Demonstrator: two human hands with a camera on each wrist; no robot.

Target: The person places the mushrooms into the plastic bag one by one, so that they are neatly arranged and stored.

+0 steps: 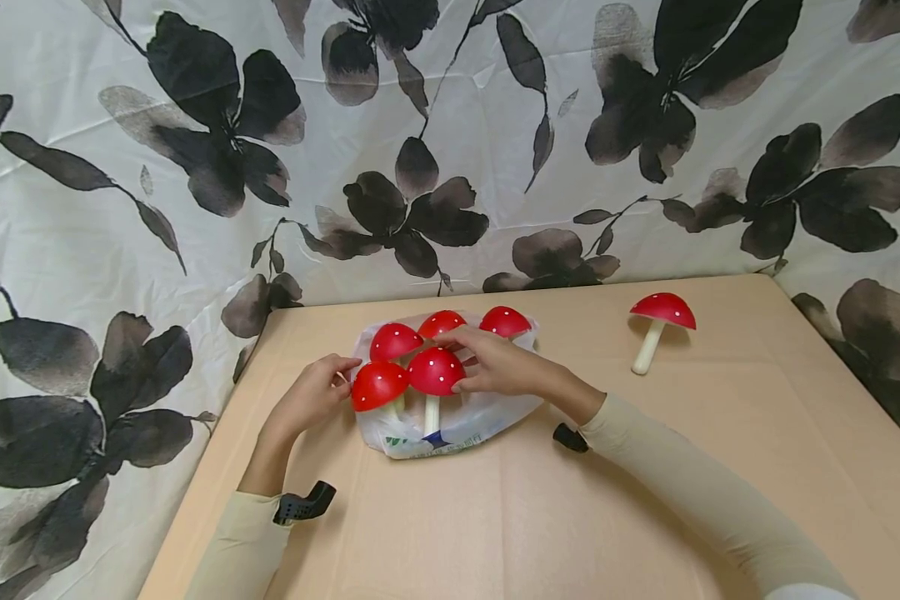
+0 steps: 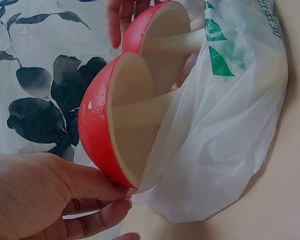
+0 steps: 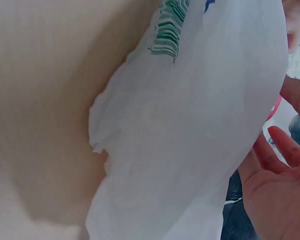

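Note:
A white plastic bag (image 1: 480,417) with green print lies on the table, with several red, white-dotted toy mushrooms in and on it. At its left edge, my left hand (image 1: 315,396) pinches the bag's rim between thumb and forefinger, beside the front-left mushroom (image 1: 380,385); the left wrist view shows this mushroom's cap (image 2: 96,120) just above the thumb. My right hand (image 1: 502,367) reaches over the bag from the right. Its fingers and thumb hold the cap of the front-middle mushroom (image 1: 435,372). In the right wrist view the bag hides most of that grip.
Another toy mushroom (image 1: 663,310) lies on the table's right side, apart from the bag. A floral cloth (image 1: 450,108) hangs behind the wooden table (image 1: 450,533) and also shows along its left and right sides.

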